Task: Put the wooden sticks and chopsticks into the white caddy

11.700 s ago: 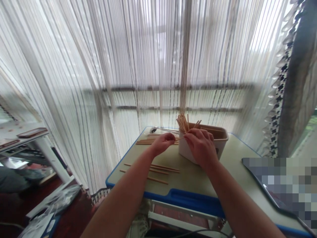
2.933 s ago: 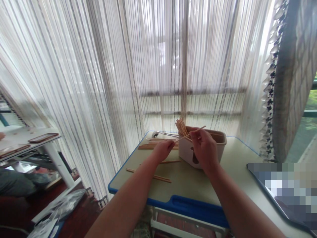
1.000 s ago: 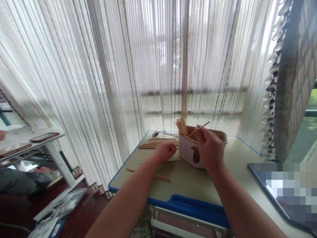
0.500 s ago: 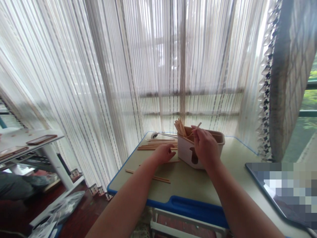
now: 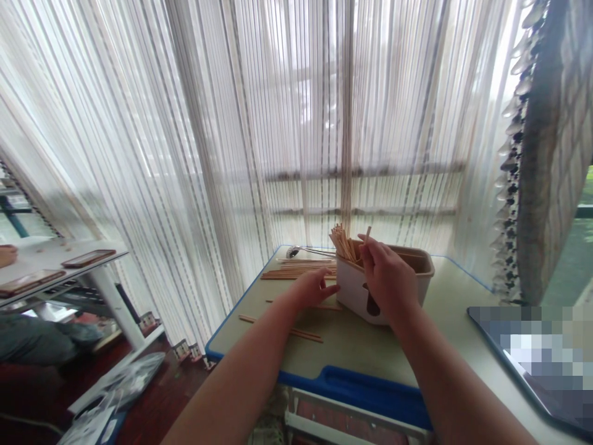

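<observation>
My right hand (image 5: 391, 272) is over the front rim of a white box (image 5: 351, 293) with a tan inside, its fingers closed on a thin wooden chopstick (image 5: 369, 232). That chopstick's upper end sticks up above the fingers; its lower part is hidden. A bunch of chopsticks (image 5: 340, 240) leans in the box's left corner. My left hand (image 5: 315, 288) is beside the box's left side, fingers apart and holding nothing I can see. Behind it a row of chopsticks (image 5: 279, 273) lies on the table, and a few loose chopsticks (image 5: 308, 336) lie nearer, partly under my left forearm.
A metal ladle (image 5: 293, 251) lies at the back of the blue-edged table (image 5: 259, 346). On the right is a dark flat device (image 5: 491, 334), partly pixelated. Sheer curtains (image 5: 296, 123) hang behind. Another table with trays (image 5: 88, 258) and a person's hand (image 5: 8, 254) is at left.
My left hand has come closer to the box's side, with its fingers a little more spread. The chopstick in my right hand stands more upright. The view has shifted slightly left.
</observation>
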Motion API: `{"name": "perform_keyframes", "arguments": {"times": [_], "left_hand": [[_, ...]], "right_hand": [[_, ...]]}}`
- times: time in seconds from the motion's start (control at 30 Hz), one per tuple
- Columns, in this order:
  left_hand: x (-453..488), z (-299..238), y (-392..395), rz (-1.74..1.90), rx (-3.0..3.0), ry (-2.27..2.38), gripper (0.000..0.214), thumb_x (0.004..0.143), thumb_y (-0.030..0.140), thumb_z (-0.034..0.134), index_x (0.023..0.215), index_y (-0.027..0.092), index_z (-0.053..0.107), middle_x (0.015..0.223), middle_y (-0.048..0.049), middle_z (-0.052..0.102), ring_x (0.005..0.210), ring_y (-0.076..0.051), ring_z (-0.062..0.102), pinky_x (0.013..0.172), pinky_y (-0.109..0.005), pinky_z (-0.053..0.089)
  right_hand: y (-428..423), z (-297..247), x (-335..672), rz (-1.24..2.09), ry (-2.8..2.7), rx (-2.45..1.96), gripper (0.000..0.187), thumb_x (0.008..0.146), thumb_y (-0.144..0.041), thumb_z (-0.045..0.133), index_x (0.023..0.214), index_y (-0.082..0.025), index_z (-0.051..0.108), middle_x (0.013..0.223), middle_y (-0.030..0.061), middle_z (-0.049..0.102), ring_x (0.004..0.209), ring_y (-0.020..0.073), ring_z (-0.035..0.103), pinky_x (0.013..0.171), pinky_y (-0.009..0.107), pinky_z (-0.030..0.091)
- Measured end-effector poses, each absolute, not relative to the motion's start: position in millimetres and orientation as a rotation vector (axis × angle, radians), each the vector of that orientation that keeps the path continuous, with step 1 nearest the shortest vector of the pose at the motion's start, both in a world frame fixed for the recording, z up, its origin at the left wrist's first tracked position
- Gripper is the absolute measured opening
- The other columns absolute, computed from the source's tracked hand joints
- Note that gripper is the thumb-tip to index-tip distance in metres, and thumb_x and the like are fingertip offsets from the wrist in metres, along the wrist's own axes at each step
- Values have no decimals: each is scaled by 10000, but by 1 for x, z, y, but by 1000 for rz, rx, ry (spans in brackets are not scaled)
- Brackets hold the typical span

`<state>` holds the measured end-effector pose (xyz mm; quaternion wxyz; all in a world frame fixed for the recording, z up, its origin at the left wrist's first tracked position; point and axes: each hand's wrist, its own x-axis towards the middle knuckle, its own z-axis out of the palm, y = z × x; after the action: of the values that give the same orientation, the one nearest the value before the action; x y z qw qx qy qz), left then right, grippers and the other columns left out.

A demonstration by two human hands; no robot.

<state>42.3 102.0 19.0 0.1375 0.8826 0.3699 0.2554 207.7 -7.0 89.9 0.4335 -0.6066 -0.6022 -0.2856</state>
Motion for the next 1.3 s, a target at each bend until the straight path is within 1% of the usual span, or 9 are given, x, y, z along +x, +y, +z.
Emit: {"name": "perform_keyframes", "arguments": {"times": [0.07,0.17,0.3,0.43,0.67,0.8,1.0,1.17,1.3], "left_hand": [[43,19,103,749,2559,1068,554,791,588,517,1192,206,548,727,-2,636,629,-143,561,590,-242,406],[43,19,104,752,2562,1066,535,790,583,520,1167,206,563,721,0,631,626,-140,555,581,-237,397],[43,19,104,748,2556,1068,520,797,568,519,1156,196,572,707,2,624,612,-130,540,571,-229,385],[43,19,106,749,2556,1070,502,802,557,517,1138,191,586,696,1,621,592,-126,525,554,-229,370],[43,19,114,673,2561,1122,434,794,494,528,1083,184,623,698,-3,631,593,-125,517,559,-232,368],[39,22,119,445,2565,1091,273,729,392,584,869,173,667,715,-2,630,628,-123,524,561,-225,367],[32,29,124,140,2513,982,293,607,357,691,828,167,661,742,2,617,621,-116,511,530,-220,364],[35,26,126,119,2570,1066,157,689,279,602,766,163,675,654,13,590,594,-103,492,549,-217,363],[36,25,125,356,2617,1020,171,715,226,594,840,179,699,831,-21,642,713,-120,543,648,-213,415]], "right_hand": [[-5,88,209,-660,-1465,-1523,340,930,-366,407,1195,-213,554,934,52,702,760,174,629,561,264,340],[-1,86,212,-599,-1436,-1524,293,927,-374,412,1077,-186,580,847,45,699,708,168,616,558,264,332],[0,86,212,-714,-1555,-1540,245,920,-332,430,915,-204,638,858,45,695,770,170,603,596,269,330],[0,88,210,-787,-1687,-1542,265,907,-323,448,820,-205,669,827,43,695,818,175,577,637,284,332],[11,86,210,-774,-1807,-1516,263,898,-339,466,881,-201,689,910,39,703,916,198,552,756,319,336],[21,83,212,-769,-1805,-1526,242,895,-325,477,893,-197,683,921,35,702,917,199,551,775,319,334],[28,82,212,-777,-1742,-1557,206,870,-336,518,913,-200,665,875,30,691,870,195,560,743,313,335],[27,82,211,-769,-1744,-1549,204,874,-336,508,911,-201,656,906,27,690,889,194,557,752,309,329],[26,81,211,-779,-1738,-1540,196,869,-330,515,927,-203,652,926,25,689,886,193,555,751,310,327]]}}
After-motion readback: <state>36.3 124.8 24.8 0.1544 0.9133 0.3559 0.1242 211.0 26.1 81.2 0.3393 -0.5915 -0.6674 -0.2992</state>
